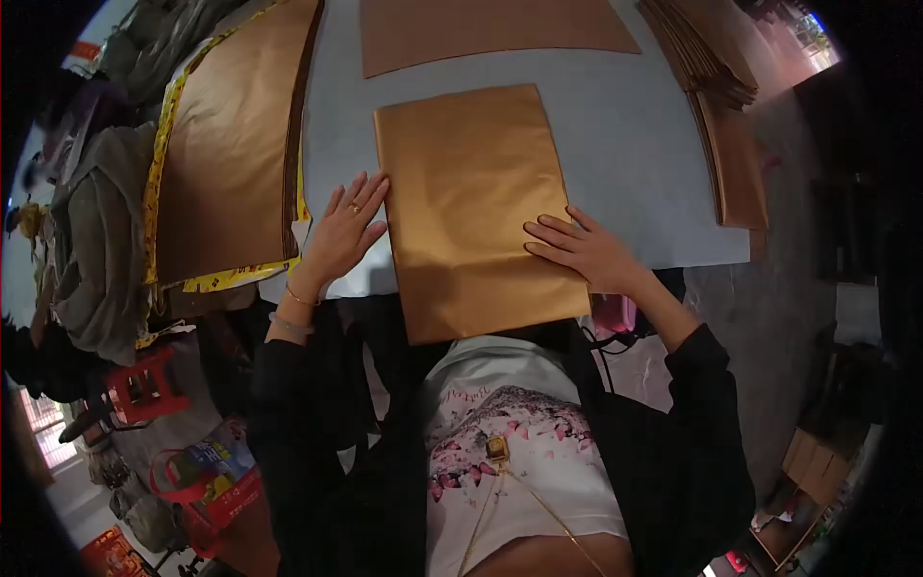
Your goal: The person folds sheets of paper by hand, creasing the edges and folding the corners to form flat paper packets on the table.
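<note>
A flat golden-brown sheet, seemingly folded paper point(471, 202), lies on the pale tabletop and overhangs its front edge towards my body. My left hand point(344, 226) rests at the sheet's left edge, fingers extended and fingertips touching that edge. On the right, my right hand point(582, 252) lies flat over the sheet's lower right side, its fingers stretched out. Neither hand grips anything. Whether the folded piece has an opening cannot be made out.
A stack of larger brown sheets point(231, 144) on yellow wrapping sits at the left. Another brown sheet point(490, 34) lies at the far side. Folded brown pieces point(735, 159) are piled along the right edge. Grey cloth point(101, 231) hangs at left; a red stool point(146, 387) stands below.
</note>
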Motion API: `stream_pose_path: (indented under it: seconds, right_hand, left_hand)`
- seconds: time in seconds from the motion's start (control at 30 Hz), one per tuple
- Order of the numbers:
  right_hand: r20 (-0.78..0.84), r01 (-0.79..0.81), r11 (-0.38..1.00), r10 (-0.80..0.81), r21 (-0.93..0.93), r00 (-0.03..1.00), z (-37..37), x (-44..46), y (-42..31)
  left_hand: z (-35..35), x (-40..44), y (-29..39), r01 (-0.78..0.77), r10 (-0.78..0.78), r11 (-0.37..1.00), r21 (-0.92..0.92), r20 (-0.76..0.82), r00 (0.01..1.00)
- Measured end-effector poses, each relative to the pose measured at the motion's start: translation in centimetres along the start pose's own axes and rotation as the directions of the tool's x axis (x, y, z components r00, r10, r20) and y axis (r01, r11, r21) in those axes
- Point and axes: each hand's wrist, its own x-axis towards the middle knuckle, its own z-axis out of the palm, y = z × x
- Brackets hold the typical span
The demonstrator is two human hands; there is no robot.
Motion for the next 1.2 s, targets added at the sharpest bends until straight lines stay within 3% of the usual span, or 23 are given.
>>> stream_pose_path:
  seconds: [0.1, 0.4, 0.5, 0.57, 0.63, 0.67, 0.73, 0.77, 0.83, 0.87, 0.93, 1.0, 1.03, 1.07, 1.13, 1.2]
  right_hand:
    - [-0.013, -0.008, 0.999, 0.009, 0.045, 1.000, 0.4, 0.0, 0.1]
    - [0.048, -0.027, 0.991, 0.021, 0.131, 0.999, -0.3, 0.3, 0.0]
    - [0.072, 0.005, 1.000, -0.004, -0.017, 0.997, -0.1, 0.0, 0.8]
    - [-0.066, 0.058, 0.985, -0.048, 0.162, 0.997, -0.3, 0.2, 1.8]
    - [-0.227, 0.092, 0.928, -0.009, 0.360, 0.974, -1.5, 0.6, 1.9]
    - [-0.225, 0.090, 0.931, -0.009, 0.354, 0.974, -2.0, 0.7, 2.5]
    - [-0.267, 0.168, 0.751, 0.011, 0.638, 0.964, -2.5, 0.7, 4.1]
    - [-0.264, 0.167, 0.753, 0.009, 0.636, 0.965, -2.0, 0.2, 4.5]
    - [-0.095, -0.261, 0.661, 0.452, 0.703, 0.887, -2.1, 0.5, 4.6]
    - [-0.199, -0.338, 0.572, 0.679, 0.747, 0.707, -1.9, 1.1, 4.0]
    - [-0.344, -0.116, 0.414, 0.857, 0.903, 0.383, -1.1, 3.8, 5.5]
    - [-0.038, -0.280, 0.196, 0.875, 0.940, 0.483, -2.2, 5.2, 7.7]
    - [0.095, -0.331, 0.073, 0.881, 0.941, 0.463, -5.0, 6.8, 6.1]
    - [0.094, -0.335, 0.078, 0.880, 0.939, 0.466, -4.7, 7.3, 6.8]
    - [0.137, -0.537, 0.221, 0.825, 0.814, 0.548, -3.5, 8.7, 9.1]
    - [0.092, -0.488, 0.242, 0.820, 0.838, 0.565, -2.4, 9.2, 9.3]
  left_hand:
    - [0.3, 0.5, -0.2, -0.061, 0.060, 0.998, 0.029, 0.033, 0.998]
    - [0.2, 0.9, -0.1, 0.035, -0.033, 0.996, -0.087, 0.020, 0.999]
    - [0.4, 0.6, -0.3, 0.039, -0.037, 0.996, -0.076, 0.038, 0.999]
    - [0.6, 0.6, -0.2, 0.009, -0.009, 0.999, 0.042, 0.012, 1.000]
    - [0.8, 0.7, 0.0, 0.019, -0.019, 1.000, 0.012, 0.001, 1.000]
    - [0.8, 0.5, 0.1, 0.024, -0.026, 0.998, 0.053, 0.023, 0.999]
    - [0.9, 0.0, 0.8, 0.011, -0.013, 0.998, 0.069, 0.030, 0.999]
    - [1.1, -0.3, 1.3, 0.004, -0.007, 0.996, 0.092, 0.031, 0.999]
    - [1.3, -0.9, 2.2, -0.006, -0.003, 0.992, 0.128, 0.068, 0.998]
    - [1.8, -1.4, 2.4, -0.017, 0.011, 0.990, 0.138, 0.048, 0.999]
    - [2.4, -2.1, 2.5, -0.029, 0.027, 0.993, 0.112, 0.018, 0.999]
    - [2.9, -2.5, 2.5, -0.013, 0.013, 0.999, 0.043, 0.007, 1.000]
    - [2.3, -2.3, 2.9, 0.009, -0.014, 0.998, 0.069, 0.059, 0.998]
    - [2.5, -2.4, 3.0, 0.014, -0.018, 0.998, 0.066, 0.055, 0.998]
    - [3.1, -2.4, 3.1, 0.010, -0.004, 0.998, 0.062, -0.095, 0.996]
    - [3.4, -2.5, 3.2, 0.014, -0.017, 1.000, -0.017, -0.136, 0.991]
